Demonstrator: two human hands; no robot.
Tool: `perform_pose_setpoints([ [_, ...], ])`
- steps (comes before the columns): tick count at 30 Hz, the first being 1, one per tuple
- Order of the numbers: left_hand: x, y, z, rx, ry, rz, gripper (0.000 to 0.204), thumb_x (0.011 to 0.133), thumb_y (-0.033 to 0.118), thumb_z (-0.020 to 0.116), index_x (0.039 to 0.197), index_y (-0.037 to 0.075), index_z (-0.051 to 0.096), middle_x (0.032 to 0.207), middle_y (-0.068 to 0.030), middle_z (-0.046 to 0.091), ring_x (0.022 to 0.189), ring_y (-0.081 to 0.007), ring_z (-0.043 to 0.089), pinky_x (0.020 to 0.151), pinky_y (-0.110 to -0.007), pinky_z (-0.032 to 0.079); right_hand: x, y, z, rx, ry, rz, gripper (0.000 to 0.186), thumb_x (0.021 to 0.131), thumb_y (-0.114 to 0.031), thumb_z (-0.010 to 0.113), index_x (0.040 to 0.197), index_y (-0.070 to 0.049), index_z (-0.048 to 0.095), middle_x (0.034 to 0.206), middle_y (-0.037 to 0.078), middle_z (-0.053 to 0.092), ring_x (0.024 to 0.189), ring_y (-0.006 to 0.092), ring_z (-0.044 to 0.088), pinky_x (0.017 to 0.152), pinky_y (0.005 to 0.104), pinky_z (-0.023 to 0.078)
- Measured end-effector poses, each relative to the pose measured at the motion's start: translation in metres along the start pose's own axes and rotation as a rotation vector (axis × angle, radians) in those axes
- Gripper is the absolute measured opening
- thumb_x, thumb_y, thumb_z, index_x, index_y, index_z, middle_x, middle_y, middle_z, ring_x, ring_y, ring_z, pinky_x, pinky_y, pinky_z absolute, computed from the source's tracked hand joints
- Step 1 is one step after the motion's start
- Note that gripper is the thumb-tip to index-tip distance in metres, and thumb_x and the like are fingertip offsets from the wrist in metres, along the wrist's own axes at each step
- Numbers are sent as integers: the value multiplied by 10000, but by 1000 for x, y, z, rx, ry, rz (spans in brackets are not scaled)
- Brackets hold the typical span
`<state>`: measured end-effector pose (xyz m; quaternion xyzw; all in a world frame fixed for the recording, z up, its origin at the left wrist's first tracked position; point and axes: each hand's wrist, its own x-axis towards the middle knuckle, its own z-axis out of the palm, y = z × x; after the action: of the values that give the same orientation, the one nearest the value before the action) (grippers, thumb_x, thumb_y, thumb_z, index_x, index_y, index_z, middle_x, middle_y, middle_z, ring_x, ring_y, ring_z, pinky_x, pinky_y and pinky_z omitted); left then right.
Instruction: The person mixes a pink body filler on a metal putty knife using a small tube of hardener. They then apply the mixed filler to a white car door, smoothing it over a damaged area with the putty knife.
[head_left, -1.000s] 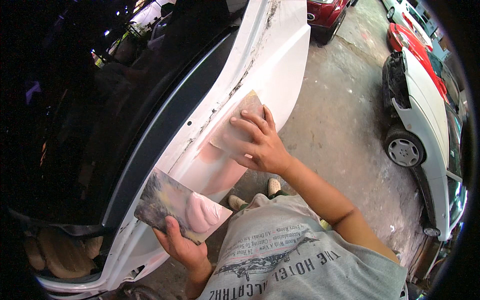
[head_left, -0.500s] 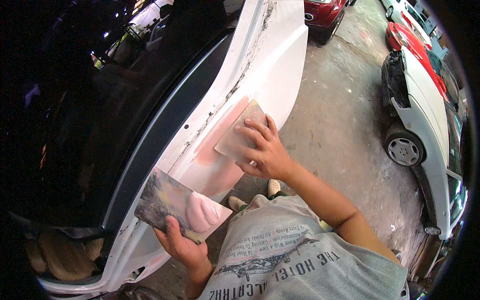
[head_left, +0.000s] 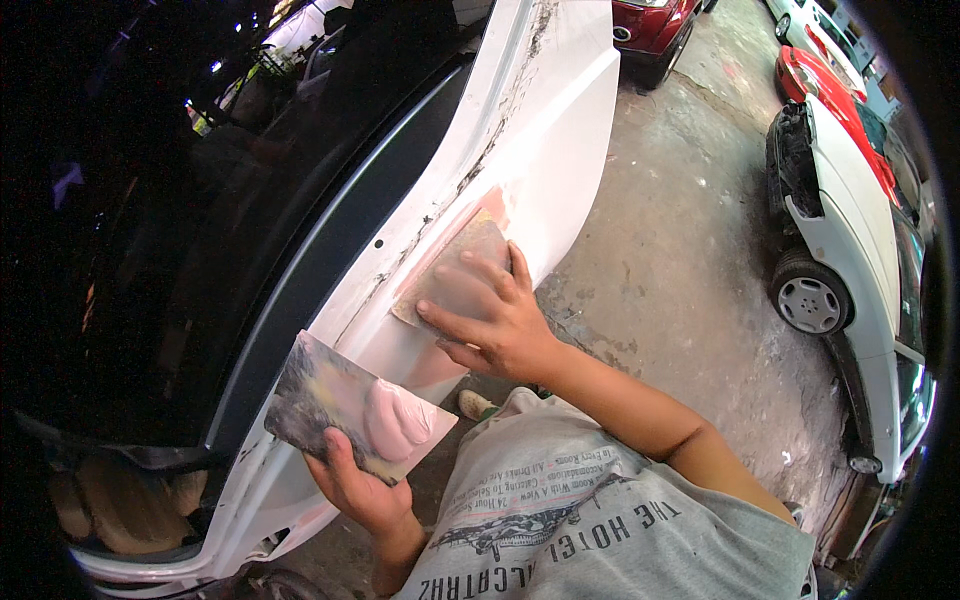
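Observation:
My right hand (head_left: pixel 490 315) presses a flat, translucent filler spreader (head_left: pixel 450 265) against the white car body panel (head_left: pixel 555 150), its fingers laid over the sheet. Pink body filler (head_left: pixel 495 203) shows on the panel beyond the spreader's upper edge, and another pink smear (head_left: pixel 435 362) lies below it. My left hand (head_left: pixel 365 490) grips a stained mixing board (head_left: pixel 315 395) by its near edge, thumb on top and the other fingers hidden beneath. On the board sits a thick mound of pink filler (head_left: pixel 397 420).
A dark car window (head_left: pixel 200 250) fills the left side, edged by black trim. Across the concrete floor (head_left: pixel 680 270) stands a white car (head_left: pixel 860 200) without its front end parts, with red cars (head_left: pixel 655 30) farther off. My shoe (head_left: pixel 474 404) is below the panel.
My right hand and the spreader have moved left along the panel over the pink filler. The left hand with the board has barely shifted.

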<state>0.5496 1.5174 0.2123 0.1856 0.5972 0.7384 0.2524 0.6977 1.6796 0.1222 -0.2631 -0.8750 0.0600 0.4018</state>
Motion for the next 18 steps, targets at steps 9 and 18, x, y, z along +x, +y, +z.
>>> perform_pose_setpoints([
  [9, 18, -7, 18, -107, 42, 66, 594, 959, 234, 627, 1440, -43, 416, 1427, -205, 490, 1289, -325, 513, 1099, -451, 398, -15, -16, -39, 1, -99, 141, 631, 706, -300, 767, 1322, -292, 630, 1390, 75, 520, 1278, 351, 479, 1051, 683, 295],
  [18, 29, -20, 41, -135, 7, 268, 593, 982, 192, 581, 1470, -34, 332, 1450, -237, 460, 1297, -346, 515, 1096, -464, 424, 5, -69, -103, 163, -229, 21, 614, 682, -353, 765, 1286, -307, 663, 1423, 74, 513, 1290, 331, 472, 1066, 693, 277],
])
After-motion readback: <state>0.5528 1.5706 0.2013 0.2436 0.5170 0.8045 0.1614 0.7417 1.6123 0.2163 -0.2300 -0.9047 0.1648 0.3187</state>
